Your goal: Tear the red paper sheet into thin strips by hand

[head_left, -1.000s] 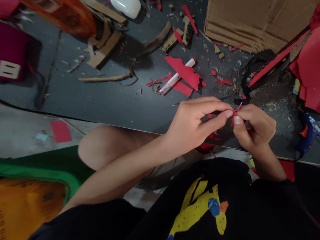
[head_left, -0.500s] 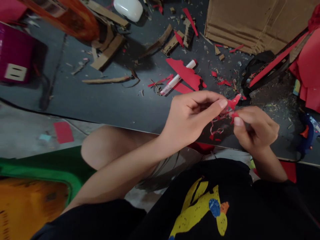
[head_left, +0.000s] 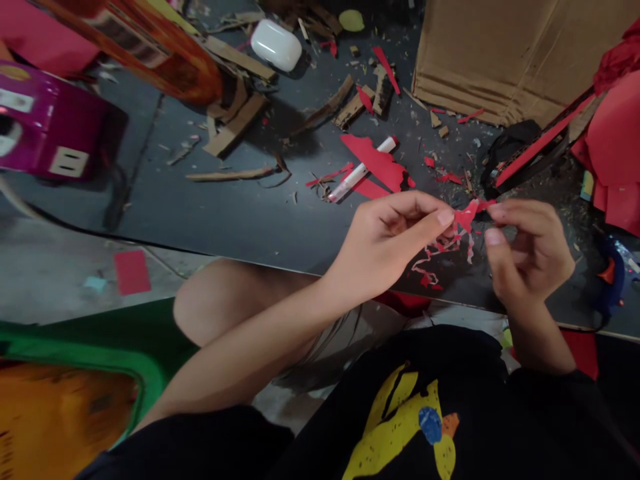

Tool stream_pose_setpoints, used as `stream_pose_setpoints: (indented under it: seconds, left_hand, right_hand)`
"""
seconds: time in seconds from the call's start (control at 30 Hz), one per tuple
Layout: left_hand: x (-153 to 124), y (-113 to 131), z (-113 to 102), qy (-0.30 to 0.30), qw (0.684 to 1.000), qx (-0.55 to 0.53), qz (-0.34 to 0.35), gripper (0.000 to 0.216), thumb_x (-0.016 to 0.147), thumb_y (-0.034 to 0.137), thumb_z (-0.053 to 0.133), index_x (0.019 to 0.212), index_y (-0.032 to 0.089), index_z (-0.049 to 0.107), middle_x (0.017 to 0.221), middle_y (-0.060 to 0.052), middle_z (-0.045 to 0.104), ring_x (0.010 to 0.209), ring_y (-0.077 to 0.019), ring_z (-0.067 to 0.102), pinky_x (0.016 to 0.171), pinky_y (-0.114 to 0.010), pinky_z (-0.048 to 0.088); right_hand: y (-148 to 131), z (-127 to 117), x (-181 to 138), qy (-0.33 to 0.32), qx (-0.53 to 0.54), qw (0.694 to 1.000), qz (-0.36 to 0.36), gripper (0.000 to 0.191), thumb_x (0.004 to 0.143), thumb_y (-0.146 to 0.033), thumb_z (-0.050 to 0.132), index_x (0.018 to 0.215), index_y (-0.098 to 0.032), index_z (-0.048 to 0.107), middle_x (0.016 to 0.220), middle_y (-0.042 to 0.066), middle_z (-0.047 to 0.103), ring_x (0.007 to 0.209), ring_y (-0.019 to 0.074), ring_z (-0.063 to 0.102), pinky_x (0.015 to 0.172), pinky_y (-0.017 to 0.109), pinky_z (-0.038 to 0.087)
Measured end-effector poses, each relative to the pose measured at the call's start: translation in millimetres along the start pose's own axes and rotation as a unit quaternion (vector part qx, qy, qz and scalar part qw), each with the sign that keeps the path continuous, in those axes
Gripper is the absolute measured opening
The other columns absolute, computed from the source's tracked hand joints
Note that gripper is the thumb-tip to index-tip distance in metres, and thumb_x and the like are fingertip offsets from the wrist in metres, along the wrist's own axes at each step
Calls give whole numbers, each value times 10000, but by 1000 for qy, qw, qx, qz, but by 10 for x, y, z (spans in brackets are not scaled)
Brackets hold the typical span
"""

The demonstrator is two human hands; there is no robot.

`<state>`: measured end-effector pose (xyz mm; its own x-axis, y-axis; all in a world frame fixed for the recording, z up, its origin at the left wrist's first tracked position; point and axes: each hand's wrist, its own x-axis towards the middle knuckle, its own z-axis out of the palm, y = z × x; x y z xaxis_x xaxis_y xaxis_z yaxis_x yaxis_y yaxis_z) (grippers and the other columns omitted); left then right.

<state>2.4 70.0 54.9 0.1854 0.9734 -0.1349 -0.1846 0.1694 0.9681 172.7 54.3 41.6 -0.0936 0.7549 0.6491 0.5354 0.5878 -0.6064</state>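
My left hand [head_left: 393, 247] pinches a small torn piece of red paper [head_left: 467, 215] between thumb and fingertips above the dark table. White-edged strips dangle beneath it. My right hand [head_left: 535, 250] is just to its right, thumb and forefinger apart, the forefinger close to the paper's right end; whether it touches is unclear. Thin paper shreds [head_left: 426, 275] lie below my left fingertips, near the table's front edge. Past my left hand, a larger ragged red paper piece [head_left: 373, 157] lies across a white marker [head_left: 356, 179].
Cardboard scraps [head_left: 237, 127] and a white rounded case [head_left: 277, 45] lie at the back. A large cardboard sheet [head_left: 470, 60] is back right. A purple box [head_left: 55, 127] and orange bottle [head_left: 170, 60] stand left. A blue glue gun [head_left: 611, 277] lies right.
My right thumb and forefinger have parted and drawn back to the right from the red paper. My left hand still pinches it. The view has shifted slightly left and up.
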Motion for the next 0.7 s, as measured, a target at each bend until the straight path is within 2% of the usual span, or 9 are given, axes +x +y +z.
stream_pose_setpoints:
  seconds: [0.1, 0.2, 0.3, 0.47, 0.7]
  left_hand:
    - [-3, 9, 8, -20, 1000, -3, 1, 114, 797, 200, 670, 689, 166, 685, 642, 20, 669, 580, -64, 589, 576, -164, 486]
    - [-6, 7, 11, -28, 1000, -1, -3, 111, 806, 181, 658, 702, 165, 693, 673, 12, 695, 597, -67, 613, 580, -160, 500]
    - [-15, 9, 10, -21, 1000, 21, 3, 89, 806, 188, 672, 726, 165, 706, 695, 5, 714, 619, -81, 642, 600, -173, 526]
    - [-43, 15, 8, -15, 997, 75, 28, 55, 791, 197, 699, 784, 191, 753, 740, 3, 744, 669, -110, 678, 619, -200, 562]
    - [-102, -29, 32, 37, 985, 151, 75, 45, 767, 219, 740, 798, 214, 772, 750, 7, 759, 622, -111, 679, 565, -190, 564]
  right_hand:
    - [-13, 23, -32, -36, 31, 999, 17, 224, 830, -134, 643, 1011, -266, 635, 877, -9, 721, 847, 167, 691, 756, 351, 588]
    - [-7, 42, -42, -21, 31, 999, -17, 217, 806, -120, 669, 975, -248, 627, 851, -29, 723, 795, 144, 695, 719, 316, 587]
    - [-4, 36, -23, -20, -27, 998, -61, 176, 793, -112, 678, 914, -234, 641, 843, -16, 738, 781, 150, 706, 708, 313, 579]
    - [-26, 14, 15, -30, -118, 989, -83, 107, 804, -197, 691, 886, -259, 660, 859, -2, 758, 766, 185, 723, 707, 355, 581]
    - [-14, 28, 11, 1, -176, 975, -136, 144, 761, -185, 728, 874, -225, 650, 813, -6, 762, 710, 173, 714, 688, 330, 538]
